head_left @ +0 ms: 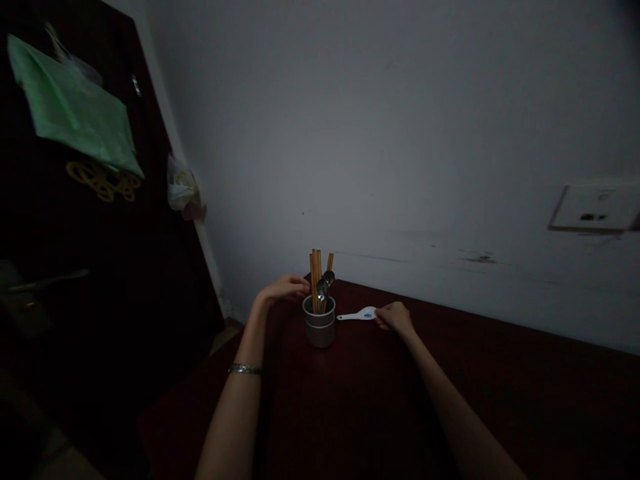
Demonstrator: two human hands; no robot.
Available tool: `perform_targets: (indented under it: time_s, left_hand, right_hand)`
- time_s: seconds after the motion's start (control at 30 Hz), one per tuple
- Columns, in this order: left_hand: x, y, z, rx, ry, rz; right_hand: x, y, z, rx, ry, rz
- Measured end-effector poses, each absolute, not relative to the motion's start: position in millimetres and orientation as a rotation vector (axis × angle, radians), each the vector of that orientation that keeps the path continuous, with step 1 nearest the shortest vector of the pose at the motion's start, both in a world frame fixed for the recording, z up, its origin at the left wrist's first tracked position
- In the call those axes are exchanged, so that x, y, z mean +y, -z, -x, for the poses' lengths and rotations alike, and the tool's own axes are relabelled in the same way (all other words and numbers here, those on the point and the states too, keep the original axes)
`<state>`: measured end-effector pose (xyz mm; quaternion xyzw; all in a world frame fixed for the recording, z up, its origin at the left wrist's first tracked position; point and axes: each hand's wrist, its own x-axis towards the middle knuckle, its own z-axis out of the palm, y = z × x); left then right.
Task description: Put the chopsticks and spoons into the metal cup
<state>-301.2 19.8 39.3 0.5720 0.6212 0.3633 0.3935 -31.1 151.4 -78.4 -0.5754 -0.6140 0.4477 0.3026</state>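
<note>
A grey metal cup (320,330) stands upright on the dark red table, holding several wooden chopsticks (315,273) and shiny metal spoons (322,289) with their bowls upward. Just left of the chopsticks is my left hand (286,287), fingers stretched toward them above the rim; whether the fingertips touch them I cannot tell. To the right of the cup, a white soup spoon (357,315) with a blue mark in its bowl points its handle at the cup. My right hand (396,316) is closed on the bowl end of this spoon, low over the table.
The dark red table (350,407) meets a grey wall (375,133) at its back edge. A wall socket (595,208) is at the right. On the left is a dark door with a handle (47,281) and a hanging green cloth (80,110); a plastic bag (181,187) hangs beside it.
</note>
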Motion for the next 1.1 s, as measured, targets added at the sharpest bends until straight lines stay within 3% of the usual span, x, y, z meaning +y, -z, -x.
perform_targets:
  time_s: [0.33, 1.1]
  left_hand:
    - [21.7, -64.1, 281.2, 1.788, -1.299, -1.664]
    - [43.2, -39.8, 266.6, 1.739, -1.109, -1.738]
  right_hand:
    - [147.9, 75.5, 29.8, -1.907, -0.885, 1.604]
    - [145.4, 71.4, 31.4, -1.873, -0.975, 1.621]
